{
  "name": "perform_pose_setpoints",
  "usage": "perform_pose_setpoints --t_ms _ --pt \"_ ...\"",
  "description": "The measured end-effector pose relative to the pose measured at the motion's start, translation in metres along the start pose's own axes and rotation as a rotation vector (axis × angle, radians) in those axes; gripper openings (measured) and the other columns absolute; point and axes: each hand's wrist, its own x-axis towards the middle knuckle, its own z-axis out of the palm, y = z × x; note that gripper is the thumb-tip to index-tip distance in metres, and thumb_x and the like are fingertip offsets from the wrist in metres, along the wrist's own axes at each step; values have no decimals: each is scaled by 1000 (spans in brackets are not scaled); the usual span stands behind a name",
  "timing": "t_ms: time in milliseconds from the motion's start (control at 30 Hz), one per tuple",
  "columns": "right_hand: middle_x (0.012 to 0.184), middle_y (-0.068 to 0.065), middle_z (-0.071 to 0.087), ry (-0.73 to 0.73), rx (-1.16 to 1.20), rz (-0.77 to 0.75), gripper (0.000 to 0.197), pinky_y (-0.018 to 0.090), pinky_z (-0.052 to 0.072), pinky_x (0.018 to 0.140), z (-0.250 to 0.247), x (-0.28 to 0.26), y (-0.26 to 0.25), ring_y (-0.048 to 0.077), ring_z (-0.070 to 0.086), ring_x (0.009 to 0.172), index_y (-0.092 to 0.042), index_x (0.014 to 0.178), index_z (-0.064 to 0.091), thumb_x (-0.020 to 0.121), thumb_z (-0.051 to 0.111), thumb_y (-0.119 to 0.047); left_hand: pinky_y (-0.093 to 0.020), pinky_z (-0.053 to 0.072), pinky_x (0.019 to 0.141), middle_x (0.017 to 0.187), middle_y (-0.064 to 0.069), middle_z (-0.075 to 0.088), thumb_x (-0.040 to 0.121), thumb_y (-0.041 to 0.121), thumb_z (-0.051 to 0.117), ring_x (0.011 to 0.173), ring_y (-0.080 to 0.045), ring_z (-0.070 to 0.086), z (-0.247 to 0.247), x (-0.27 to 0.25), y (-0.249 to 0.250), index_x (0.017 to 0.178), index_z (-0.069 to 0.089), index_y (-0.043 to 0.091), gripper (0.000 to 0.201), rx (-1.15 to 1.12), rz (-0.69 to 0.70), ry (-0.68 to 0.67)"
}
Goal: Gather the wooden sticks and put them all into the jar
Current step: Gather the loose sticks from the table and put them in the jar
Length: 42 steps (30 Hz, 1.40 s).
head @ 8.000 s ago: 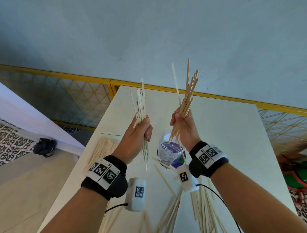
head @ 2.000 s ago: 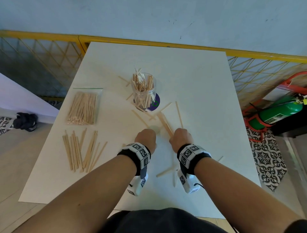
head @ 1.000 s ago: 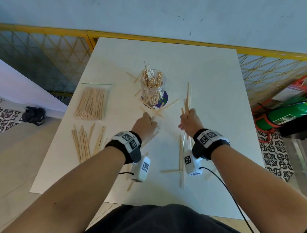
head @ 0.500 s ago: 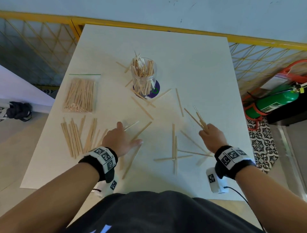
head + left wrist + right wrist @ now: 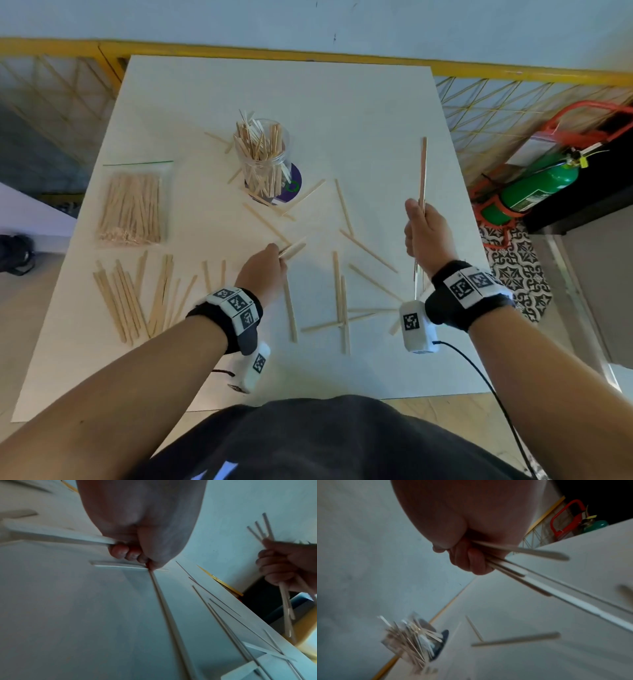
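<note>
A clear glass jar packed with wooden sticks stands on a purple coaster at the table's middle back. My right hand is raised over the table's right side and grips a few sticks upright. My left hand is low over the middle of the table, its fingers curled round sticks that poke out to the right. Several loose sticks lie scattered on the white table between my hands and in front of the jar.
A clear bag of sticks lies at the left. Below it lies a loose row of sticks. A yellow railing runs behind the table. A green extinguisher in a red frame stands right of the table.
My right hand has lifted off the table with its sticks now held upright. My left hand, flat on the table half a second ago, has closed on sticks and moved right.
</note>
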Motion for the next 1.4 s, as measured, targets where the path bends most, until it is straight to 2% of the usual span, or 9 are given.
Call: perform_pose_setpoints --t_ms 233,333,400,567,733,833,1133,1300,1400 --pt "63 -6 41 -340 -784 -61 42 23 30 52 -17 -15 7 12 37 55 -20 69 39 78 70 -46 -34 41 63 80 -2 56 92 36 56 72 -29 53 -4 -2 -7 98 47 8 30 -4 50 1" --pt "70 -14 45 -466 -894 74 67 23 38 58 -19 -30 37 8 48 64 -22 107 48 57 87 -44 -34 42 62 81 -7 64 93 30 56 78 -32 60 1 -4 -6 91 56 8 22 53 108 20" --pt "70 -13 46 -482 -940 69 101 27 44 64 -14 -38 53 15 54 71 -31 132 32 50 90 -42 -38 47 63 82 -15 68 93 23 51 77 -36 63 6 -4 -2 90 59 4 20 20 101 16" --pt "79 -9 53 -451 -976 62 135 33 54 73 -10 -32 66 17 58 82 -37 148 4 45 90 -50 -38 44 63 85 -19 65 94 19 44 71 -32 54 13 2 3 94 54 2 19 68 154 -57" --pt "74 -10 57 -320 -998 36 53 29 47 65 -13 -17 59 15 57 75 -28 113 62 67 79 -46 -45 45 82 108 -19 56 100 24 30 97 -35 49 10 5 11 110 51 -1 34 202 289 -17" --pt "82 -3 63 -271 -1066 8 25 27 43 64 -6 -15 57 18 58 76 -23 92 65 81 66 -45 -44 43 77 103 -22 56 101 23 29 87 -32 49 3 9 19 107 49 -2 33 126 352 16" --pt "79 3 54 -189 -1119 -40 19 33 42 65 14 -20 63 26 53 69 -14 84 47 96 39 -27 -35 34 56 61 -5 48 104 24 30 56 -32 49 4 11 25 93 32 13 15 -176 282 -76" --pt "97 6 45 -242 -1072 -3 23 35 39 66 21 -18 60 27 49 71 -7 102 45 99 32 -27 -34 42 63 74 1 56 89 63 44 69 -26 56 12 -4 30 92 43 17 46 -60 150 -184" --pt "80 5 53 -237 -932 2 16 33 39 58 18 -11 50 28 52 66 -9 95 36 98 32 -25 -33 49 67 81 4 60 66 82 56 73 -19 59 17 -19 39 92 51 19 68 102 125 -238"
